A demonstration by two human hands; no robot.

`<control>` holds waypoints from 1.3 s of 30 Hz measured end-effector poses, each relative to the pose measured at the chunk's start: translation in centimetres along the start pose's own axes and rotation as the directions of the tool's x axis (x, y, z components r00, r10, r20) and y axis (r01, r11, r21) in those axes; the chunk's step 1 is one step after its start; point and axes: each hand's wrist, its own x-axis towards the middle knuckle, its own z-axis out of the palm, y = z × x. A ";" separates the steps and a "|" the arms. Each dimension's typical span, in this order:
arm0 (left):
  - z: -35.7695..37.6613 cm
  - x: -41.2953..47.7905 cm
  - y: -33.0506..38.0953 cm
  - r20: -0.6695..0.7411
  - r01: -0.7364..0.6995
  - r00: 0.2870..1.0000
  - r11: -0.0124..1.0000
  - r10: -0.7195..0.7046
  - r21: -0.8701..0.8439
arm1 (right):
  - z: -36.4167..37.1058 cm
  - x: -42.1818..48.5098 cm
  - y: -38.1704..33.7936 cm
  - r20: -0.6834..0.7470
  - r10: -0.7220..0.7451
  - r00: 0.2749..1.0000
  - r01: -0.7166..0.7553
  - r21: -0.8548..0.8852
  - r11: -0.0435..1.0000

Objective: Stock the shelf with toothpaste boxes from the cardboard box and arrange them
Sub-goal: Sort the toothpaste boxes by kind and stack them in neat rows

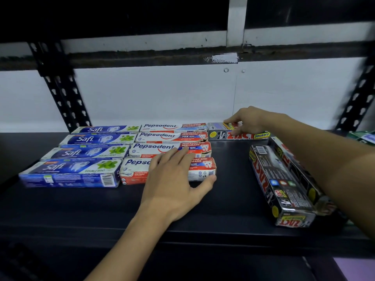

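Observation:
On the black shelf (233, 169) lie several blue Safi boxes (81, 153) in a column at the left and several red-and-white Pepsodent boxes (162, 136) beside them. My left hand (174, 179) lies flat on the front Pepsodent box (200, 169), fingers straight, thumb at its right end. At the back, my right hand (249, 120) holds a grey Zact Smokers box (229, 135) from above, fingers curled over its top. Two more black Zact boxes (278, 185) lie lengthwise at the right, under my right forearm.
Black perforated uprights (65, 98) stand at both back corners in front of a white wall. A green-and-white package (363, 136) shows at the far right edge. Bare shelf stretches between the Pepsodent column and the loose Zact boxes.

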 end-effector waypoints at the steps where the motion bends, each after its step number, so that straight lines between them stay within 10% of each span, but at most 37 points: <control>1: 0.0 0.0 0.0 -0.001 0.000 1.000 1.000 0.000 0.003 | 0.0 0.0 0.0 0.003 0.000 1.000 0.000 -0.002 1.000; 39: -0.6 -0.6 0.2 -0.035 -0.044 0.998 0.999 0.044 0.002 | -2.0 -25.6 1.1 -0.198 0.192 0.961 -0.169 0.124 0.978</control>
